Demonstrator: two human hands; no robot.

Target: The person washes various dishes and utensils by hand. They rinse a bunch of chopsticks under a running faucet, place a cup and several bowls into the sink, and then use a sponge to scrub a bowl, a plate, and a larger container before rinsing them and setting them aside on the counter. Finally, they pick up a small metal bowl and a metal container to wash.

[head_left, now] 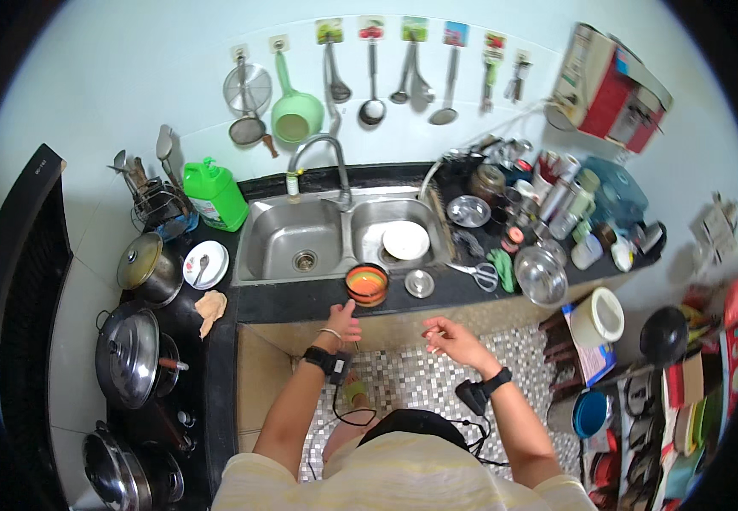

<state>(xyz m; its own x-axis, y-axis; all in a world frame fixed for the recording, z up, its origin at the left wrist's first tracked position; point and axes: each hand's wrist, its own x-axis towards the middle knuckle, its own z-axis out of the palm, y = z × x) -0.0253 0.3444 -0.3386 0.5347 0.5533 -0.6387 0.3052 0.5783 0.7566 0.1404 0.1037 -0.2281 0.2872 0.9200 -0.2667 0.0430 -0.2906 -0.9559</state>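
Note:
An orange and green bowl (367, 279) with a dark rim sits on the black counter (292, 300) in front of the double sink (254, 245). My left hand (343, 324) is just short of it, fingers apart and holding nothing; whether a fingertip touches the bowl is hard to tell. Farther right, my right hand (454, 339) hangs in the air before the counter edge, its fingers loosely spread with nothing in them. A round metal lid (419, 284) lies right of the bowl. One white bowl (406, 240) rests in the right basin, below the curved faucet (341, 175).
Scissors (476, 273), a green cloth (501, 267) and a steel bowl (541, 274) lie to the right. At left stand a green jug (214, 196), a white plate (206, 264) with a spoon, and lidded pots (128, 358). Utensils such as a green strainer (296, 115) hang on the wall.

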